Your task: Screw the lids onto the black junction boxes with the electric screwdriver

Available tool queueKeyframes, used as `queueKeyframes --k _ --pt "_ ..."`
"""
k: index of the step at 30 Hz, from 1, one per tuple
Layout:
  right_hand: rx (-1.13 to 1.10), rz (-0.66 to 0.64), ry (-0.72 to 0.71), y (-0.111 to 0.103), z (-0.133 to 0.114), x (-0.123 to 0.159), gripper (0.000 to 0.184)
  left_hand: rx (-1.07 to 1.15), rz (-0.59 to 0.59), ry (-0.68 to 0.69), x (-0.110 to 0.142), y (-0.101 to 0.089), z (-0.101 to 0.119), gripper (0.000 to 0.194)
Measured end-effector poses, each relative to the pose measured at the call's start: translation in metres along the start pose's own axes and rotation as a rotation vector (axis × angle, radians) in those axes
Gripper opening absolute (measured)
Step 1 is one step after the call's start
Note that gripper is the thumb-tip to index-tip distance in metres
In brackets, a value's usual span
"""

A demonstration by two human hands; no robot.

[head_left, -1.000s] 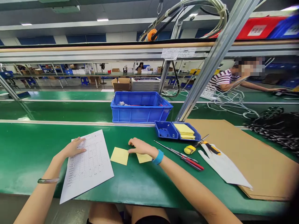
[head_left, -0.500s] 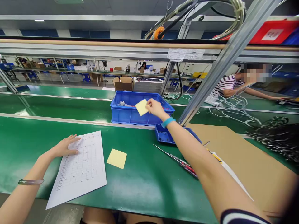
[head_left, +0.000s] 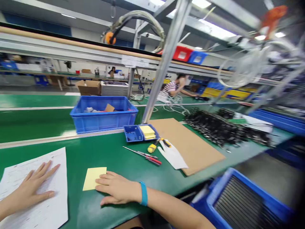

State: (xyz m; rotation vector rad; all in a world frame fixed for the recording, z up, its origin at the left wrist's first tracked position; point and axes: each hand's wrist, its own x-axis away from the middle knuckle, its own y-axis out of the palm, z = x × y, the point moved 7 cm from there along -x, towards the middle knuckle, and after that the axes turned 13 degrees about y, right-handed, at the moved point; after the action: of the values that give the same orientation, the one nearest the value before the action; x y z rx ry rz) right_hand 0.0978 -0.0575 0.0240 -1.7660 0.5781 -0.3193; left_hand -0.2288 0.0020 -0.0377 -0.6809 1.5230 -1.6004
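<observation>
My left hand [head_left: 35, 187] lies with fingers spread on a printed sheet of paper [head_left: 58, 203] at the left of the green bench. My right hand [head_left: 116, 187], a teal band at its wrist, rests with fingers stretched out on the right edge of a yellow sticky note [head_left: 91, 178]. Nothing is gripped by either hand. Beyond them stands a large blue bin [head_left: 105, 119], with a yellow piece of paper [head_left: 109, 108] among the items inside. A small blue tray [head_left: 133, 133] holds stacked yellow sticky notes [head_left: 147, 131].
A red-handled screwdriver [head_left: 152, 159], a yellow-handled tool [head_left: 152, 148] and a white glove [head_left: 173, 156] lie right of centre. Cardboard [head_left: 190, 149], a heap of black cables [head_left: 214, 127] and a low blue crate [head_left: 228, 203] are farther right. A metal post [head_left: 164, 63] rises behind the tray.
My right hand has let go of the yellow note over the bin and come back to the note on the bench. The view has swung right. My left hand stays on the sheet.
</observation>
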Motion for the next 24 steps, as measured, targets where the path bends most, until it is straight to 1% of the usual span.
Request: queueKeyframes --k 1,3,5,6,8,10,11,12,13,14,15,16,17,18,21,23,24 --pt "-0.036 -0.004 0.019 -0.005 0.008 0.018 0.043 0.003 -0.005 0.035 -0.013 0.008 0.010 0.069" --pt "-0.122 -0.012 0.092 -0.022 0.026 0.049 0.031 -0.007 -0.002 0.094 -0.040 0.021 0.036 0.070" --pt "-0.168 0.017 0.240 -0.046 0.053 0.076 0.021 -0.024 0.034 0.141 -0.069 0.027 0.066 0.069" --pt "-0.164 0.054 0.347 -0.059 0.071 0.089 0.019 -0.031 0.050 0.170 -0.082 0.029 0.081 0.069" --pt "-0.109 0.159 0.604 -0.089 0.116 0.117 0.021 -0.048 0.075 0.251 -0.107 0.030 0.111 0.071" --pt "-0.022 0.270 0.884 -0.117 0.165 0.150 0.022 -0.060 0.106 0.353 -0.126 0.024 0.141 0.073" --pt "0.018 0.310 1.011 -0.129 0.189 0.166 0.020 -0.053 0.118 0.402 -0.131 0.019 0.156 0.071" --pt "0.048 0.333 1.113 -0.139 0.209 0.180 0.018 -0.030 0.123 0.444 -0.134 0.014 0.172 0.066" --pt "0.073 0.350 1.202 -0.146 0.227 0.191 0.016 0.011 0.105 0.482 -0.135 0.009 0.187 0.057" --pt "0.089 0.363 1.269 -0.152 0.242 0.199 0.015 0.076 0.064 0.511 -0.133 0.006 0.203 0.046" --pt "0.097 0.371 1.312 -0.155 0.253 0.202 0.014 0.149 0.022 0.523 -0.129 0.004 0.217 0.038" --pt "0.095 0.377 1.332 -0.158 0.261 0.202 0.014 0.206 0.000 0.516 -0.124 0.002 0.230 0.033" --pt "0.085 0.378 1.331 -0.159 0.265 0.197 0.014 0.239 -0.009 0.519 -0.118 0.001 0.242 0.030" --pt "0.068 0.376 1.311 -0.159 0.266 0.188 0.015 0.251 -0.012 0.542 -0.113 0.002 0.254 0.031" --pt "0.011 0.343 1.212 -0.156 0.257 0.151 0.018 0.167 0.049 0.717 -0.096 0.011 0.281 0.050" --pt "-0.017 0.287 1.139 -0.149 0.244 0.124 0.019 0.069 0.129 0.821 -0.088 0.019 0.289 0.057" --pt "-0.029 0.239 1.102 -0.143 0.237 0.113 0.020 0.025 0.165 0.844 -0.086 0.023 0.290 0.058"
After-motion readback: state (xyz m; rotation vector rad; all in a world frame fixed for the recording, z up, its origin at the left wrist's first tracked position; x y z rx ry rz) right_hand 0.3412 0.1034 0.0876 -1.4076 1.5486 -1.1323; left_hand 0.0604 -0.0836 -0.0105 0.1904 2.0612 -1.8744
